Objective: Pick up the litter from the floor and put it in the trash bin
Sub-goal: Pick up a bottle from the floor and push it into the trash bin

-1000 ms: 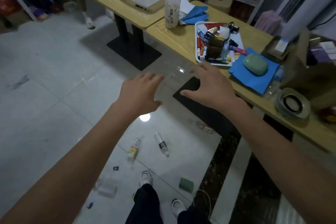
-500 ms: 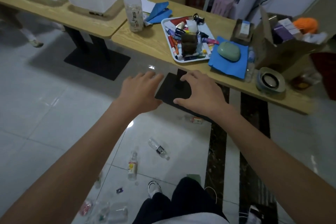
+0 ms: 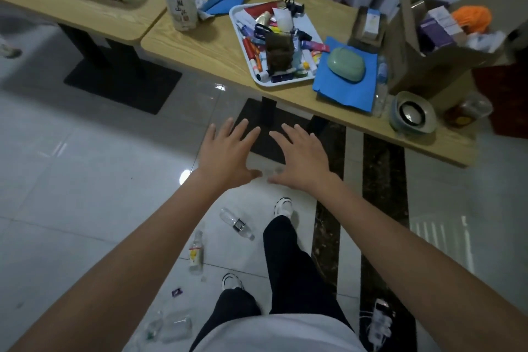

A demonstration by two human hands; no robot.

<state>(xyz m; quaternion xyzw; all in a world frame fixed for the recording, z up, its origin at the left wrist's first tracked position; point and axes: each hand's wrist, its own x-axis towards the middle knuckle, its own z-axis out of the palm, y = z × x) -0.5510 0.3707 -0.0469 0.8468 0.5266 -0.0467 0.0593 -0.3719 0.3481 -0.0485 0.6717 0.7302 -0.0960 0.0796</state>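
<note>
Your fingers had flattened out since half a second before, both your left hand (image 3: 225, 151) and right hand (image 3: 300, 154) spread and holding nothing, while the clear bottle (image 3: 236, 223) lay on the floor just beside your forward shoe (image 3: 283, 206), where a step could have kicked it away.

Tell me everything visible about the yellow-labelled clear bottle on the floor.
The small clear plastic bottle with a yellow label lies on its side on the glossy pale tiled floor, with its neck pointing away from the person. Its body is see-through, and the label wraps the middle. It lies apart from the dark trouser leg, and only the floor touches it.
</note>
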